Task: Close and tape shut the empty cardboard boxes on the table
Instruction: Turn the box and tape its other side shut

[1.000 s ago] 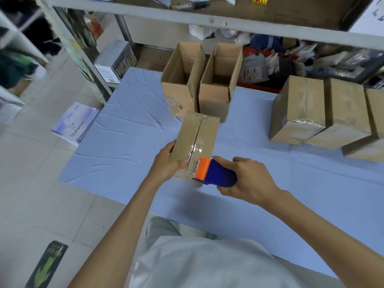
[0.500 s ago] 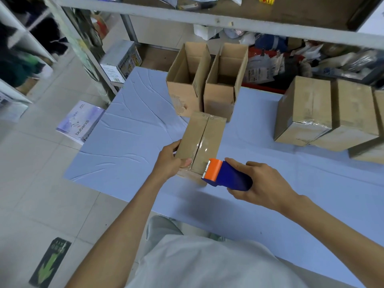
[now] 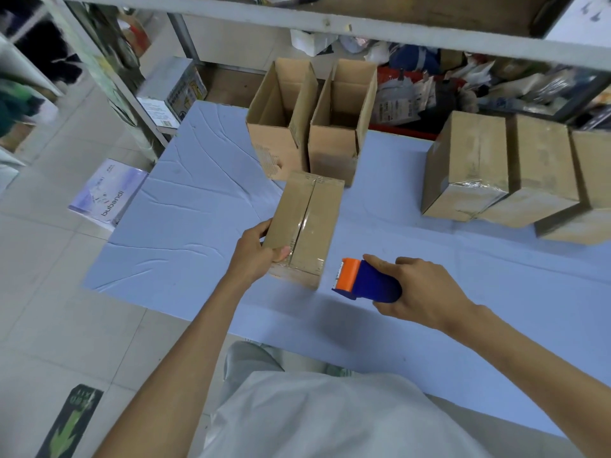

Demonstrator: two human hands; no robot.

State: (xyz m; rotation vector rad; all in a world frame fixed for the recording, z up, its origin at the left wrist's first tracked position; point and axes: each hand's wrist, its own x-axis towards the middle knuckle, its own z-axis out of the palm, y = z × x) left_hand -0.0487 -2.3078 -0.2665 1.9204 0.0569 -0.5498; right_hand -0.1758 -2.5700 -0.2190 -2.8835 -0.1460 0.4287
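Observation:
A closed cardboard box (image 3: 314,223) stands on the blue table (image 3: 205,226), with clear tape along its top seam. My left hand (image 3: 261,254) grips its near left corner, thumb on the top flap. My right hand (image 3: 420,289) holds a blue and orange tape dispenser (image 3: 363,284) just right of the box, clear of it. Two open boxes (image 3: 281,120) (image 3: 340,127) stand side by side behind the taped one. Three sealed boxes (image 3: 469,166) line up at the right.
A metal shelf rail (image 3: 330,26) runs overhead at the back, with cluttered bags behind it. A white carton (image 3: 175,90) sits under the shelf at left. A book (image 3: 105,193) lies on the tiled floor beside the table's left edge.
The tape dispenser has come off the box's near end and moved right, away from it. My left hand has stayed on the box's corner.

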